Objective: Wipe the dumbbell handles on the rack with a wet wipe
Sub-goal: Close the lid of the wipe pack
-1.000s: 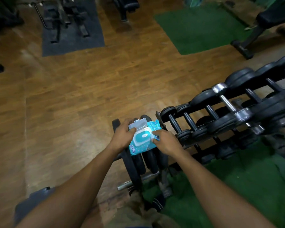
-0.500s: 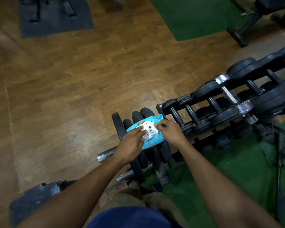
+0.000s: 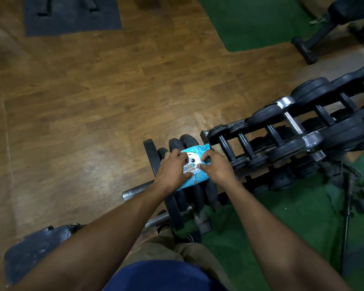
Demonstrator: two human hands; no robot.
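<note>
One piece of readable print is seen, on the blue wet wipe pack. On its white face the words "MaMMa" and, below them, "love" are printed in multicoloured letters, under a cartoon face. A line of smaller print along the pack's lower edge is too blurred to be read. The start of the wording is partly covered by the left hand, and the pack's right side by the right hand. No readable numbers are seen on the dumbbells.
</note>
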